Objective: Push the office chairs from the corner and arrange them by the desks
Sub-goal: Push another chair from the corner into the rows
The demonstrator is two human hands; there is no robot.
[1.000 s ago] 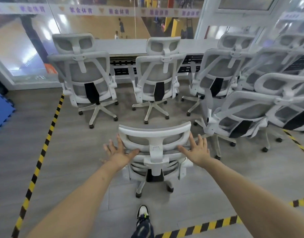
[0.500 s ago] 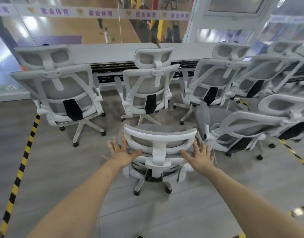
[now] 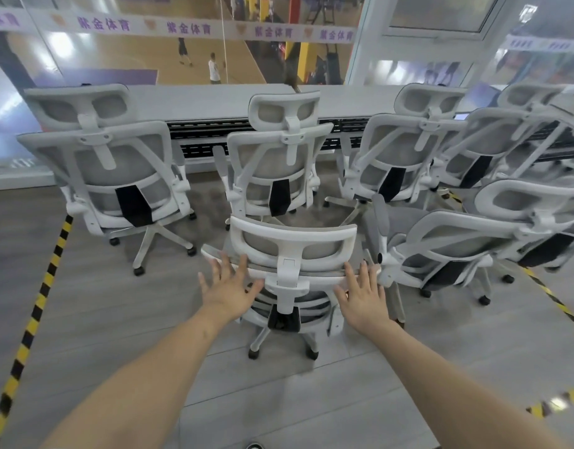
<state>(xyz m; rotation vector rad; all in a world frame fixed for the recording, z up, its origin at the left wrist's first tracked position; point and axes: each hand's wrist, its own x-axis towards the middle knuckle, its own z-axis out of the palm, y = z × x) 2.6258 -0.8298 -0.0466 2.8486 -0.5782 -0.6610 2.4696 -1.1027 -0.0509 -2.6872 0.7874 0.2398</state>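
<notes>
A white office chair with grey mesh [image 3: 292, 244] stands right in front of me, its back towards me. My left hand [image 3: 227, 286] presses flat on the left side of its backrest, fingers spread. My right hand [image 3: 363, 294] presses flat on the right side, fingers straight. Ahead, a long grey desk [image 3: 214, 100] runs along the glass wall. Three chairs face it: a left chair [image 3: 110, 163], a middle chair [image 3: 279, 157] directly beyond mine, and a right chair [image 3: 402, 150].
Several more chairs [image 3: 493, 234] are bunched at the right, one close beside my chair. Yellow-black floor tape [image 3: 36, 306] runs along the left and another strip [image 3: 551, 296] at the right. The floor is grey planks.
I have walked forward with the chair under both palms; it has rolled closer to the desk and now sits just behind the middle chair. Both hands stay flat on its backrest.
</notes>
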